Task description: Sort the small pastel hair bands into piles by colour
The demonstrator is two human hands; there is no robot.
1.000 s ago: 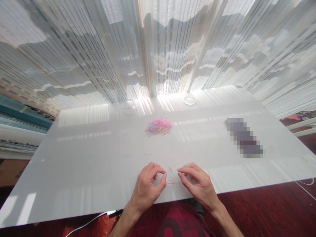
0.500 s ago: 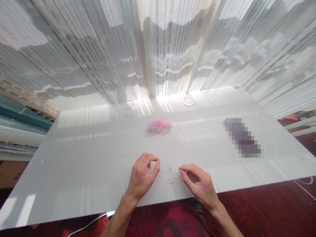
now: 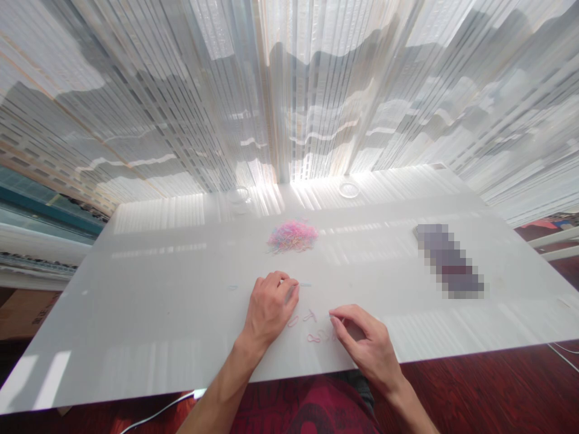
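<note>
My left hand [image 3: 273, 306] is over the white table [image 3: 149, 313], its thumb and index finger pinched at the end of a thin light-blue piece [image 3: 306, 284]. My right hand [image 3: 367, 343] rests at the right with thumb and index fingertips together; anything between them is too small to make out. Between the hands lie several small pink loops [image 3: 313, 339], one of them twisted [image 3: 310, 315]. Farther back is a heap of thin pink, blue and yellow pieces [image 3: 293, 235]. A small bluish loop [image 3: 232, 287] lies left of my left hand.
Two clear round objects, one at the left [image 3: 240, 194] and one at the right [image 3: 348, 190], stand by the table's back edge. A pixelated dark oblong object [image 3: 450, 259] lies at the right. Striped sheer curtains [image 3: 289, 90] hang behind the table.
My left hand has moved slightly forward and turned palm down, and the light-blue piece now shows at its fingertips. My right hand has kept its pinch. The view has shifted a little.
</note>
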